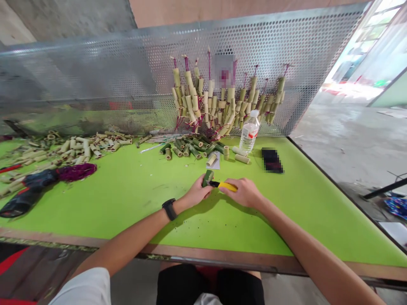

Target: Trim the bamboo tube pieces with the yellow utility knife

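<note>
My left hand [196,193] is closed round a short green bamboo tube [207,177], held just above the green table [127,195]. My right hand [244,192] grips a yellow-handled knife [224,185] whose black tip meets the tube's side. A black watch [169,209] sits on my left wrist. More cut bamboo tubes [193,149] lie in a heap just beyond my hands.
Strung bamboo bundles [222,101] hang on the perforated metal screen [95,80] at the back. A water bottle [249,132] and a dark phone [272,160] stand to the right. Pale bamboo pieces [76,146], purple cord [77,171] and a power drill [28,188] lie left.
</note>
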`<control>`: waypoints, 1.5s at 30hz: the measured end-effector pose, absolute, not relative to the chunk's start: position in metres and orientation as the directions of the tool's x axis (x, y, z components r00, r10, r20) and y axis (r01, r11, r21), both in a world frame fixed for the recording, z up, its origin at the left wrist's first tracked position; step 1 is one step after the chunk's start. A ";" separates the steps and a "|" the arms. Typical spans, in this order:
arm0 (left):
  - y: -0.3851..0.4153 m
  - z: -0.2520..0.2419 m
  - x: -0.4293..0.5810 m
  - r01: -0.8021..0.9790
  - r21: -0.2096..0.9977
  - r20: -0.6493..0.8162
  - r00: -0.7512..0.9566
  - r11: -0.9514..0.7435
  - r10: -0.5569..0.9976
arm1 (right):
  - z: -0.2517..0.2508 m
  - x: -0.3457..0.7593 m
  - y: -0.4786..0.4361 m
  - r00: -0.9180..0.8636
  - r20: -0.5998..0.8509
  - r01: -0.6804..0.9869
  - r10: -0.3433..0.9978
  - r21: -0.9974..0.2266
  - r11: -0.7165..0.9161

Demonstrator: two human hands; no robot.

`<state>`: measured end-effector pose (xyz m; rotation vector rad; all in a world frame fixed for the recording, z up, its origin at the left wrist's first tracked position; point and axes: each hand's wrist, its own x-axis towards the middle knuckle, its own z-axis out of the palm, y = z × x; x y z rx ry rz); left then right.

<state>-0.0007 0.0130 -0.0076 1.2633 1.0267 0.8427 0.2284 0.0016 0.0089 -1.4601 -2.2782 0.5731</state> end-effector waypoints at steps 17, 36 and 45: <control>-0.006 -0.002 0.006 0.188 0.979 -0.144 0.376 0.076 0.915 | 0.026 0.268 0.021 0.115 0.302 0.839 0.946 -0.540 0.071; 0.003 -0.013 0.009 0.080 0.993 -0.105 0.274 0.086 0.956 | 0.017 0.234 -0.005 -0.423 0.048 0.711 0.905 -0.601 0.364; 0.009 -0.005 0.003 0.133 0.970 -0.241 0.386 0.205 0.890 | 0.005 0.243 0.013 -0.269 0.066 0.754 0.961 -0.606 0.253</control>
